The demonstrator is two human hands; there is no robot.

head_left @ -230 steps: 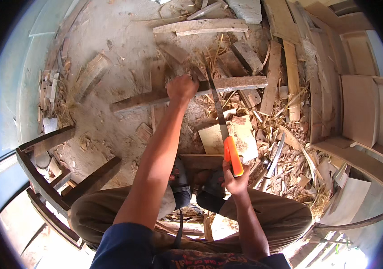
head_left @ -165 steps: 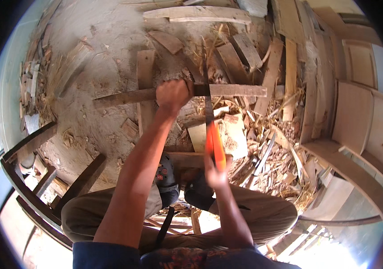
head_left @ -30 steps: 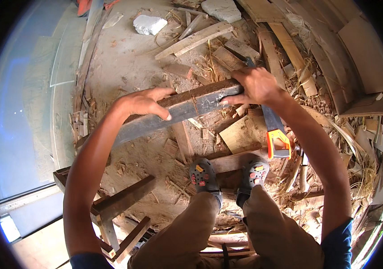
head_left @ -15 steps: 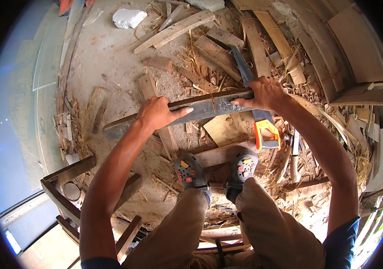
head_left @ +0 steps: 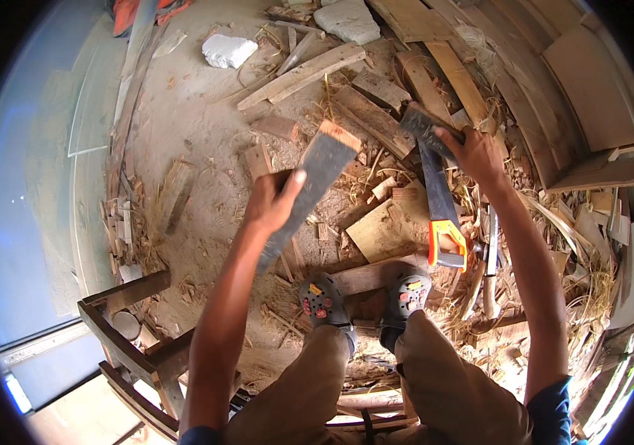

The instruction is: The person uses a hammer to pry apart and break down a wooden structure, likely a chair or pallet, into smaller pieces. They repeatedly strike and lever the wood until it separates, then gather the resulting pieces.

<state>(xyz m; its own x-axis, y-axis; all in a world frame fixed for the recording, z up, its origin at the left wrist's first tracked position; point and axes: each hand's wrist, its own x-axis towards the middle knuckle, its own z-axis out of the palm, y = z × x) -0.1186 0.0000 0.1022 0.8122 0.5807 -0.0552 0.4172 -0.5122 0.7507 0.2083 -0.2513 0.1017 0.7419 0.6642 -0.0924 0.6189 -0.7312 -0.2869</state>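
The longer dark-faced piece of board (head_left: 315, 172) is in my left hand (head_left: 273, 200), fingers wrapped round its edge and thumb on its face. It tilts up to the right and shows a pale, freshly bared end. My right hand (head_left: 479, 154) grips a shorter dark piece of board (head_left: 427, 129), held above and partly over the blade of a handsaw (head_left: 440, 194). The saw, with its orange and grey handle (head_left: 448, 246), lies on the scrap wood, touched by neither hand. A pale square piece of board (head_left: 382, 231) lies between the saw and my feet.
A white block (head_left: 229, 51) and a grey stone slab (head_left: 347, 20) lie at the back. Several planks (head_left: 304, 73) and shavings cover the ground. A hammer (head_left: 490, 285) rests right of the saw. A dark wooden frame (head_left: 126, 334) stands at lower left; wooden shelving (head_left: 591, 96) lines the right.
The one dark board held by both hands has come apart into two pieces. My hands have moved apart, each with a piece; the left piece has swung to a steep slant.
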